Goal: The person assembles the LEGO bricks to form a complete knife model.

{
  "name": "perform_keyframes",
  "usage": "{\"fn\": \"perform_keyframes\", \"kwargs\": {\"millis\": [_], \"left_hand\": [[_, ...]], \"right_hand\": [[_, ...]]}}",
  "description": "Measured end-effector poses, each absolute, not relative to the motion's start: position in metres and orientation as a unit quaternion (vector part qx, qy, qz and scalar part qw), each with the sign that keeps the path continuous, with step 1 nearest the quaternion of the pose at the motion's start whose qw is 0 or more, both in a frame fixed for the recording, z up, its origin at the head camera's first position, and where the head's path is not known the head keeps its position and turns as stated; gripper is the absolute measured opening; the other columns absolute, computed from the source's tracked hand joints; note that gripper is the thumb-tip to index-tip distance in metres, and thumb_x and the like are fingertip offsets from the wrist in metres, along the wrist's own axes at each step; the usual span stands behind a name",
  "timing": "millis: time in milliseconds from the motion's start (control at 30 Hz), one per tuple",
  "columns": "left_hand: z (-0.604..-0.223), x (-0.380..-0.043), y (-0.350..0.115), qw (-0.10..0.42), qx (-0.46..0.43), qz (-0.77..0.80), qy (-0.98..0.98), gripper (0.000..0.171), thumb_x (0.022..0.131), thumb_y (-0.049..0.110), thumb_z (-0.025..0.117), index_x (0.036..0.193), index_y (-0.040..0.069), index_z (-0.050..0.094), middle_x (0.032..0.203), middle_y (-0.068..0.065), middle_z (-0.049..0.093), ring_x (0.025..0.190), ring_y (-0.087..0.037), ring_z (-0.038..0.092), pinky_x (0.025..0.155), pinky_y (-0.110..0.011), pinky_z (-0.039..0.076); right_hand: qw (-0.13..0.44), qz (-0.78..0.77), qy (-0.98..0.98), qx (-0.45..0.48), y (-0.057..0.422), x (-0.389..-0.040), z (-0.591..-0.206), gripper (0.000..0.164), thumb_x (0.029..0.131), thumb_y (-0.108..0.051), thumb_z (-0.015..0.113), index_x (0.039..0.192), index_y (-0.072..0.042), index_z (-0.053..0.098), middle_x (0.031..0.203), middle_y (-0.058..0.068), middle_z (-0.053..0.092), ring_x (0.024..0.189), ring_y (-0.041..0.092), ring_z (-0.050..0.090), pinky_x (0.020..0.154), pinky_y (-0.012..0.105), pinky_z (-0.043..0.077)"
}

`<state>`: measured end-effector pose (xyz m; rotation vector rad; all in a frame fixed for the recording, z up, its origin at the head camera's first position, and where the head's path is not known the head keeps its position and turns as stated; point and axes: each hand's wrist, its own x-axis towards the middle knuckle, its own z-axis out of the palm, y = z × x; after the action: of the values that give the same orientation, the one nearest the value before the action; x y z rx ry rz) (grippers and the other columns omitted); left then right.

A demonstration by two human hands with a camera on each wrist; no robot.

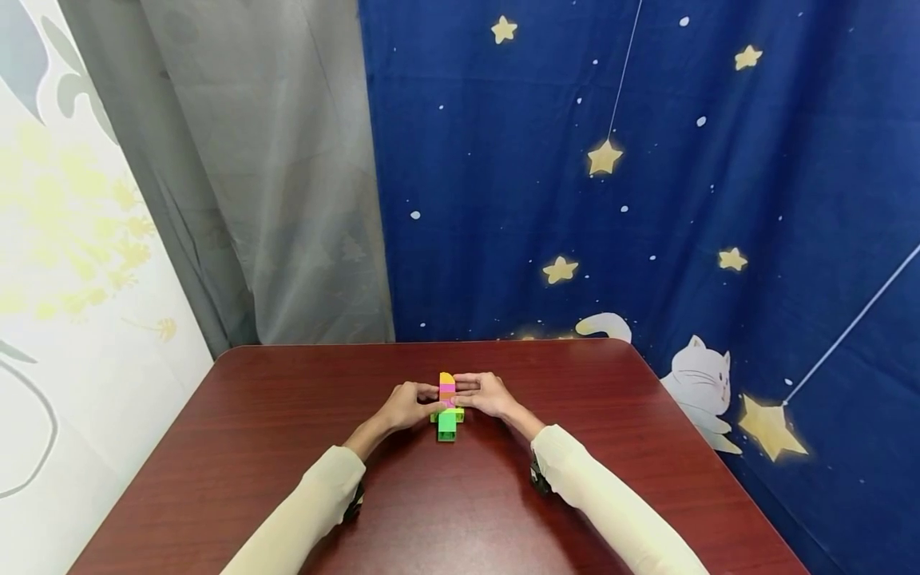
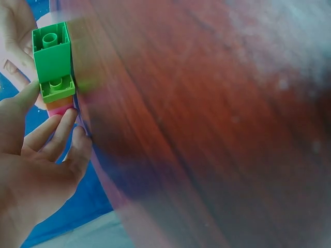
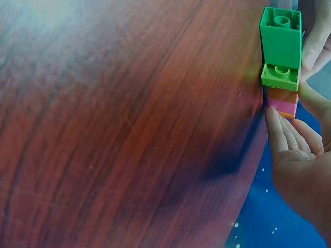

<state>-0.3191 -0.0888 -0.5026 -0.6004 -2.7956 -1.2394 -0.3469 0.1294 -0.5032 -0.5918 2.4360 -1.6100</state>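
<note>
Between the two hands is a figure of joined toy building blocks (image 1: pixel 447 399), its long axis pointing away from me. A yellow rounded block (image 1: pixel 446 378) tops the far end, followed by pink and orange blocks. Closer in comes a lime crosspiece (image 1: pixel 459 415), then a green block (image 1: pixel 447 426) whose hollow underside shows in both wrist views. From the left, my left hand (image 1: pixel 402 406) holds the figure's side between thumb and fingers. My right hand (image 1: pixel 494 395) grips it from the right, fingers along the pink and orange part (image 3: pixel 282 106). Fingers partly hide the middle blocks.
The figure is at a dark red-brown wooden table (image 1: pixel 446 511), towards its far side. Behind the table hang a grey curtain (image 1: pixel 287 200) and a blue star-patterned curtain (image 1: pixel 503 160). A pale patterned cloth (image 1: pixel 93 255) hangs at left.
</note>
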Motion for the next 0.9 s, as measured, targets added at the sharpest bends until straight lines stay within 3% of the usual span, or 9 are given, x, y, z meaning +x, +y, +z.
{"fn": "perform_keyframes", "kwargs": {"millis": [300,733,900], "left_hand": [[-0.505,-0.319,-0.086,0.013,-0.193,-0.388,-0.901,0.04,0.095,0.025,0.078,0.122,-0.004,0.073,0.106,-0.012,0.077,0.102,-0.029,0.07,0.089,-0.044,0.057],[-0.504,-0.319,-0.091,0.014,-0.178,-0.408,-0.895,0.042,0.095,0.025,0.079,0.123,-0.004,0.073,0.108,-0.011,0.077,0.103,-0.026,0.072,0.092,-0.045,0.057],[-0.499,-0.315,-0.107,0.027,-0.168,-0.383,-0.908,0.046,0.096,0.027,0.077,0.131,-0.003,0.069,0.12,-0.015,0.074,0.116,-0.029,0.068,0.101,-0.049,0.053]], "right_hand": [[0.07,-0.527,0.825,-0.194,0.132,-0.347,-0.507,0.051,0.091,-0.006,0.08,0.136,0.007,0.063,0.121,0.023,0.072,0.114,0.032,0.071,0.094,0.037,0.057],[0.055,-0.527,0.824,-0.199,0.139,-0.346,-0.509,0.053,0.094,-0.013,0.079,0.138,0.008,0.061,0.125,0.025,0.07,0.117,0.036,0.069,0.096,0.039,0.056],[0.02,-0.477,0.853,-0.211,0.155,-0.346,-0.508,0.054,0.096,-0.021,0.077,0.14,0.005,0.061,0.128,0.023,0.069,0.117,0.033,0.069,0.1,0.043,0.054]]}}
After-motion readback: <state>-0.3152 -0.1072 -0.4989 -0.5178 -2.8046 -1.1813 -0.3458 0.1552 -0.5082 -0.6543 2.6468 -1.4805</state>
